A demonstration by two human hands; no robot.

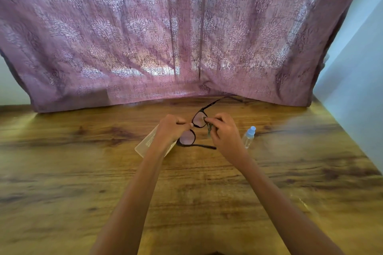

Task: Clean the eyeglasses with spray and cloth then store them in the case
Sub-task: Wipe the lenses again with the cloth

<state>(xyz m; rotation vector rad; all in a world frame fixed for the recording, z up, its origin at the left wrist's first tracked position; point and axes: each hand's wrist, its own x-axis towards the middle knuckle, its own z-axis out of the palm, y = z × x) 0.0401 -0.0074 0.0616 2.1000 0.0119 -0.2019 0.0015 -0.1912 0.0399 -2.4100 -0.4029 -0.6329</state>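
While left hand (171, 128) pinches eyeglasses (187, 137) near bridge, right hand (226, 132) pinches cloth (209, 129) against far lens.

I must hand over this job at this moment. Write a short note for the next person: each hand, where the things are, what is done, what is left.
Left hand pinches the eyeglasses at the frame, arms unfolded, above the table.
Right hand presses the cloth on the far lens.
Spray bottle is on the table, right of the hands.
Case lies under the left wrist.
Done: wiping is under way.
Left: finish both lenses, fold the arms, put them in the case.
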